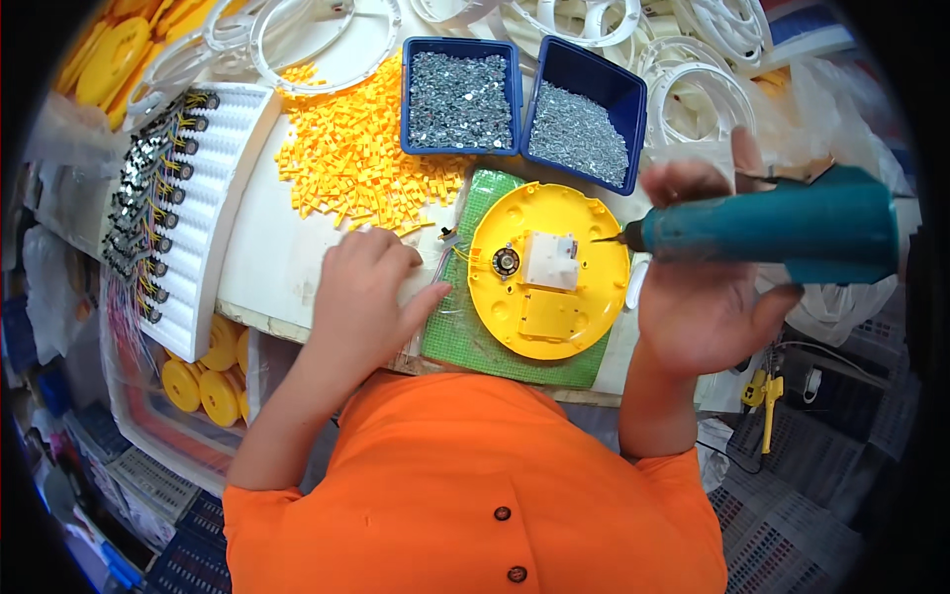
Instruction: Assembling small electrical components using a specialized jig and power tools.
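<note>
My left hand (371, 282) rests on the worktable, thumb apart from the lightly curled fingers, and nothing shows in it. Just beyond its fingertips is a pile of small yellow plastic pieces (351, 148). A round yellow plastic housing (495, 332) lies on a green mat (450, 342) in front of me. Inside the housing are a white box-shaped part (547, 259) and a small round black part (506, 260). At the right, a teal electric screwdriver (772, 228) points its bit toward the housing. Behind it my right hand (698, 307) is open, fingers and thumb spread; contact is unclear.
Two blue bins, one with shiny metal parts (460, 99) and one with screws (579, 139), stand at the back. A white foam tray (223, 168) holds wired black parts at left. White rings (322, 45) lie behind; yellow discs (218, 396) fill a box below.
</note>
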The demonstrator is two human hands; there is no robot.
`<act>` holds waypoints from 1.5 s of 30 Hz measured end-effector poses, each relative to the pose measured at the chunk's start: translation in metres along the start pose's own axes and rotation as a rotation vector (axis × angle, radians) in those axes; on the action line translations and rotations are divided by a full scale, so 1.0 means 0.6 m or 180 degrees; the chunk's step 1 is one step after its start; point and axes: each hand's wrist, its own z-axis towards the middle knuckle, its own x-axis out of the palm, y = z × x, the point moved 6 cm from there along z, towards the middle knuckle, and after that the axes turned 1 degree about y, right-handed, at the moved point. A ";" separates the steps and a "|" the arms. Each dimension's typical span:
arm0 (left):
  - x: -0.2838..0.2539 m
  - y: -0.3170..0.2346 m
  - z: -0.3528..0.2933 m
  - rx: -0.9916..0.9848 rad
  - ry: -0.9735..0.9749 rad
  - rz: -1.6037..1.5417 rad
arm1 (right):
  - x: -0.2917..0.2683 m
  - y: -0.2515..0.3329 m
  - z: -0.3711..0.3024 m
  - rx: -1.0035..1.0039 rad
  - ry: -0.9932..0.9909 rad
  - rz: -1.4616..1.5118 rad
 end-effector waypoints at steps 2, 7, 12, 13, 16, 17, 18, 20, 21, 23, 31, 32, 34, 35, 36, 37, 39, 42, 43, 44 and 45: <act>0.023 -0.007 0.001 -0.0063 0.0119 0.0091 | -0.027 0.018 -0.010 -0.0158 -0.1323 -0.0868; -0.024 -0.024 0.026 0.0309 -0.0457 0.0188 | -0.077 0.077 -0.077 -0.1162 -0.1546 -0.2050; -0.029 -0.021 -0.007 0.1584 0.0062 0.0717 | -0.104 0.067 -0.173 -0.0746 -0.1357 -0.2636; -0.024 -0.012 -0.004 0.1363 0.0378 0.0640 | -0.111 0.067 -0.193 -0.0491 -0.1478 -0.2900; -0.055 0.000 0.017 0.0803 0.0385 -0.0341 | -0.131 0.077 -0.252 0.0160 -0.1742 -0.3184; -0.060 -0.005 0.029 0.0826 0.0399 -0.0347 | -0.135 0.086 -0.268 0.0156 -0.1767 -0.3196; -0.058 -0.011 0.046 0.0890 0.0587 -0.0392 | -0.148 0.093 -0.288 0.0356 -0.2034 -0.3177; -0.045 -0.030 0.075 0.1132 0.0907 -0.0366 | -0.175 0.117 -0.321 0.0522 -0.2307 -0.3283; -0.042 -0.032 0.081 0.1220 0.0896 -0.0405 | -0.185 0.133 -0.332 0.0467 -0.2353 -0.3350; 0.002 -0.023 0.096 0.1352 0.1947 -0.0212 | -0.206 0.180 -0.360 0.0505 -0.2655 -0.3354; -0.032 -0.057 0.074 0.1383 0.1298 0.0002 | -0.366 0.317 -0.532 0.1014 -0.4941 -0.1390; -0.029 -0.063 0.067 0.1530 0.1339 -0.0019 | -0.390 0.341 -0.551 0.0825 -0.5102 -0.1209; -0.032 -0.042 0.069 0.0851 0.1052 -0.0560 | -0.434 0.366 -0.581 0.0614 -0.5274 -0.0978; -0.028 -0.044 0.076 0.0906 0.1080 -0.0522 | -0.449 0.393 -0.585 0.0362 -0.5217 -0.1818; -0.023 -0.037 0.084 0.0643 0.1048 -0.0829 | -0.457 0.415 -0.588 0.0131 -0.5100 -0.2648; -0.015 -0.022 0.083 0.0323 0.0989 -0.1122 | -0.468 0.418 -0.590 0.0254 -0.5301 -0.2828; 0.002 0.013 0.070 -0.0175 0.0957 -0.1455 | -0.462 0.424 -0.570 0.0381 -0.5158 -0.3109; 0.033 -0.006 0.067 -0.0619 0.0844 -0.2978 | -0.443 0.457 -0.603 0.0090 -0.5033 -0.3882; 0.041 -0.015 0.068 -0.0668 0.0882 -0.3073 | -0.409 0.462 -0.604 -0.0060 -0.5069 -0.4186; 0.049 -0.033 0.063 -0.0862 0.1020 -0.2888 | -0.362 0.449 -0.571 -0.0351 -0.4955 -0.4069; 0.058 -0.049 0.057 -0.1060 0.1156 -0.2709 | -0.316 0.437 -0.538 -0.0641 -0.4851 -0.3936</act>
